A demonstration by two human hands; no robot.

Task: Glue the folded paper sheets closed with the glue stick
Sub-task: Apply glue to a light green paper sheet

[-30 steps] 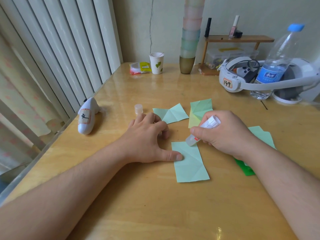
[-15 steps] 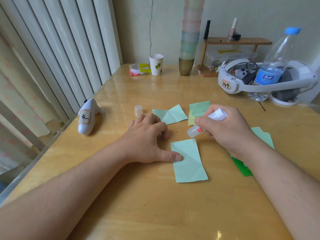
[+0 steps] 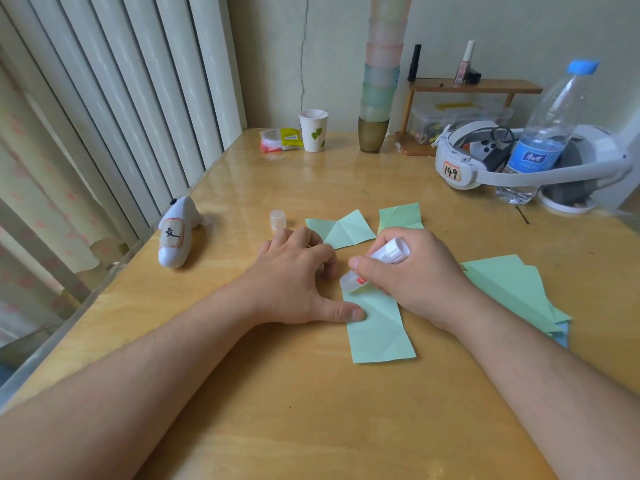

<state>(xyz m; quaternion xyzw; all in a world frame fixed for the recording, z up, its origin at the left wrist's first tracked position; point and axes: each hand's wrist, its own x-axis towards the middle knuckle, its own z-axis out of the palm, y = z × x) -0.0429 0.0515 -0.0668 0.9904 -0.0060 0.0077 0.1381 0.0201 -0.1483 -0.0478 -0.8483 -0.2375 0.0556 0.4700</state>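
Observation:
A folded light-green paper sheet [image 3: 379, 332] lies on the wooden table [image 3: 311, 410] in front of me. My left hand [image 3: 298, 285] rests beside it, its thumb pressing the sheet's left edge, the other fingers bent on the table. My right hand [image 3: 419, 275] grips a white glue stick [image 3: 375, 263], tilted, with its tip touching the sheet's top edge. The glue stick's clear cap [image 3: 278, 219] stands behind my left hand. More folded green sheets lie behind, one [image 3: 341, 229] creased open, one [image 3: 401, 216] further right, and a pile [image 3: 512, 289] at the right.
A white controller [image 3: 177, 233] lies at the left edge by the blinds. At the back stand a paper cup [image 3: 313, 130], stacked cups [image 3: 377, 98], a small wooden shelf [image 3: 474, 86], a white headset [image 3: 485, 168] and a water bottle [image 3: 547, 140].
My right hand lifted the glue stick off the sheet and moved it away, then brought it back down onto the sheet's top edge. My left hand has stayed put.

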